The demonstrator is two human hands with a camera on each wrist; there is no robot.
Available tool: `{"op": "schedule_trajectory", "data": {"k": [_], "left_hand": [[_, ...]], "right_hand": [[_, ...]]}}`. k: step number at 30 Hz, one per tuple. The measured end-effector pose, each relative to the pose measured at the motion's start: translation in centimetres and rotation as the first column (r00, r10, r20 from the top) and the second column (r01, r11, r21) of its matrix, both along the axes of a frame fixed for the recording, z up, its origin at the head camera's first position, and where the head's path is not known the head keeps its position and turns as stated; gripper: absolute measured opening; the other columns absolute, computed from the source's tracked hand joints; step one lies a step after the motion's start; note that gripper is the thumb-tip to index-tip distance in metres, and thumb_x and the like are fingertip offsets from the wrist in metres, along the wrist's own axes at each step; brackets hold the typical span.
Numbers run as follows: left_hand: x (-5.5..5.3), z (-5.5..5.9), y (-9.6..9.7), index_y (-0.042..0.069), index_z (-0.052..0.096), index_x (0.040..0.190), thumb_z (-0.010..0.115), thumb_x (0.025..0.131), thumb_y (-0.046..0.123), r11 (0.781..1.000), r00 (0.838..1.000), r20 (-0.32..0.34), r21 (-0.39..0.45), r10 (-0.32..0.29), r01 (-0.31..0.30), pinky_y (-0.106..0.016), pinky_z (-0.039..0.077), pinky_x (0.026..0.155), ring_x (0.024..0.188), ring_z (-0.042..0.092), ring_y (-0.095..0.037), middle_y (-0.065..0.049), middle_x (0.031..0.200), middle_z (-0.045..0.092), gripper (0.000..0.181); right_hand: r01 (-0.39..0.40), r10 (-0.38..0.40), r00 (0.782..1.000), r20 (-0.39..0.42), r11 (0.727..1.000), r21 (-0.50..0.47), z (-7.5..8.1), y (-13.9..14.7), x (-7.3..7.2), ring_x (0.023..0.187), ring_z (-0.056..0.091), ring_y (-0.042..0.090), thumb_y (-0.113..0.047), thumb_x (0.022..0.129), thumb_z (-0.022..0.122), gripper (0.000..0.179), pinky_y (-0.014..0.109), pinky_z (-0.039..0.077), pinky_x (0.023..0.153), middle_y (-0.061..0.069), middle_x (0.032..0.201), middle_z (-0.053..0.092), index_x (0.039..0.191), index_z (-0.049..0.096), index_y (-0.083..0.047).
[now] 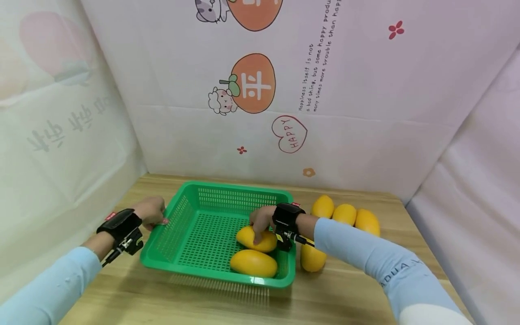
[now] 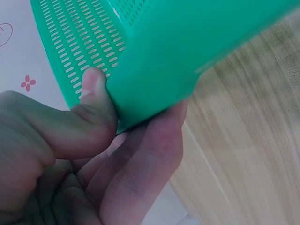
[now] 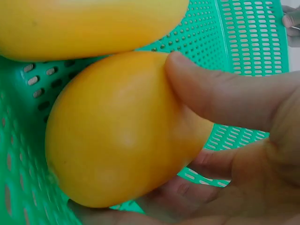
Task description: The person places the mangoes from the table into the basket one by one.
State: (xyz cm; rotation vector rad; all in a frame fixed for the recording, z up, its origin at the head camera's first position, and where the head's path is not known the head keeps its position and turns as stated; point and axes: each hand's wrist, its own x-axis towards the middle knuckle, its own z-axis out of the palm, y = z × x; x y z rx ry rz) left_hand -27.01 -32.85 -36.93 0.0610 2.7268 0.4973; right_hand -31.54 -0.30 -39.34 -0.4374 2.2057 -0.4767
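Observation:
A green plastic basket (image 1: 211,234) with slotted sides stands on the wooden table. My left hand (image 1: 150,212) pinches its left rim; in the left wrist view the thumb (image 2: 96,103) lies inside the wall and the fingers sit outside. Inside the basket, at its right end, my right hand (image 1: 262,221) grips a yellow mango (image 1: 260,240). The right wrist view shows the thumb on one side of this mango (image 3: 117,131) and the fingers around the other. Beside it in the basket lies a second mango (image 1: 253,263).
Right of the basket, several more mangoes (image 1: 344,214) lie on the wooden table (image 1: 345,293), one mango (image 1: 313,258) close by the basket's right wall and partly behind my forearm. A white printed cloth (image 1: 357,81) hangs at the back, with white cloth at both sides.

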Motion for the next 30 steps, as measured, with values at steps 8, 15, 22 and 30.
{"op": "schedule_trajectory", "data": {"k": [8,15,22,30], "left_hand": [[0.0,-0.2,0.4,-0.020,0.060,0.107,0.071,0.091,0.004,1.000,1.000,0.019,0.012,0.014,-0.015,-0.027,0.058,0.053,0.063,0.065,-0.020,-0.019,0.081,0.064,0.032],[-0.1,0.2,0.3,-0.022,0.058,0.111,0.071,0.092,0.006,1.000,0.999,0.045,-0.003,0.009,-0.009,-0.027,0.059,0.055,0.065,0.067,-0.020,-0.026,0.091,0.064,0.035],[-0.2,0.6,-0.1,-0.022,0.057,0.111,0.070,0.093,0.006,1.000,0.999,0.049,-0.011,-0.016,0.017,-0.028,0.059,0.056,0.068,0.067,-0.021,-0.031,0.096,0.063,0.036],[-0.4,0.4,-0.2,-0.020,0.060,0.104,0.070,0.092,0.005,1.000,0.999,0.049,-0.009,-0.022,0.022,-0.027,0.058,0.054,0.065,0.066,-0.020,-0.024,0.088,0.064,0.029]], "right_hand": [[0.072,-0.070,0.997,0.027,0.996,-0.049,1.0,0.6,1.1,0.125,0.054,0.029,-0.016,0.092,0.073,0.057,0.048,0.045,0.110,0.014,0.139,0.055,0.143,0.051,-0.002],[0.088,-0.083,0.993,0.083,0.994,-0.060,1.3,1.4,0.1,0.137,0.046,0.037,-0.027,0.099,0.065,0.053,0.061,0.045,0.106,0.019,0.146,0.050,0.146,0.048,-0.011],[0.071,-0.068,0.997,0.025,0.991,-0.110,2.2,2.5,0.1,0.143,0.039,0.035,-0.030,0.100,0.063,0.055,0.058,0.043,0.109,0.012,0.158,0.036,0.150,0.044,-0.017],[0.075,-0.082,0.997,-0.009,0.955,-0.286,3.3,5.1,1.2,0.137,0.048,0.031,-0.023,0.102,0.059,0.050,0.051,0.047,0.109,0.016,0.150,0.047,0.148,0.045,-0.010]]}}
